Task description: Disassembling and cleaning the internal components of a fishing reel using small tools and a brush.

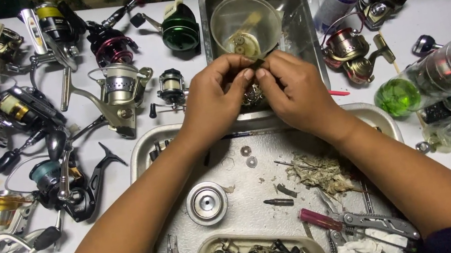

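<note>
Two hands (254,93) pinching small part (255,64) — fingertip grip

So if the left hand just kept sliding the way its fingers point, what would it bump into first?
The left hand points up and to the right, toward the right hand. Its fingertips already meet the right hand's at a small part pinched between them, so that comes first. Beyond sits the clear plastic cup in the metal tray, though depth is unclear.

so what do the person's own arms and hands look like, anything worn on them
Both forearms are bare from the elbow down. Dark navy sleeves are pushed up high on each arm, at the bottom edge of the view. The left hand and right hand wear no gloves; no rings, watch or bracelet show. Fingernails are short and unpainted.
</note>
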